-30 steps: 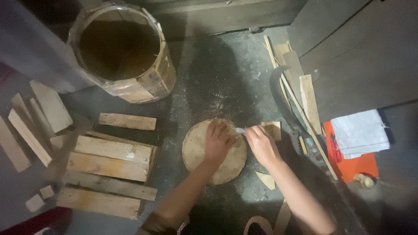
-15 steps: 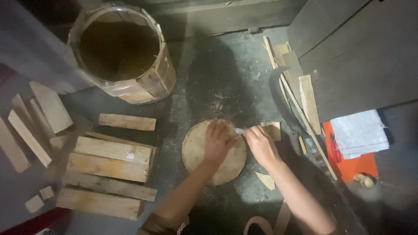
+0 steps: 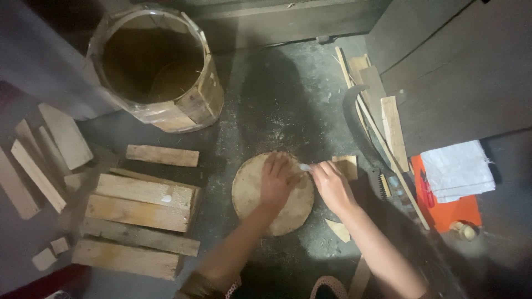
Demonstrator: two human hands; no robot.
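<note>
Down on the dusty grey floor (image 3: 277, 105), a round wooden disc (image 3: 249, 191) lies flat near the person's knees. Their left hand (image 3: 277, 180) presses on it, fingers spread flat. Just right, the right hand (image 3: 332, 185) pinches a small pale piece (image 3: 305, 166) at the disc's far edge. Rough planks (image 3: 138, 205) lie stacked to the left, an open wooden barrel (image 3: 160, 66) stands far left, and an orange sheet (image 3: 451, 210) lies right

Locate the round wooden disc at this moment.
In the head view the round wooden disc lies on the floor at lower centre, under the left hand, right of the stacked planks.
</note>
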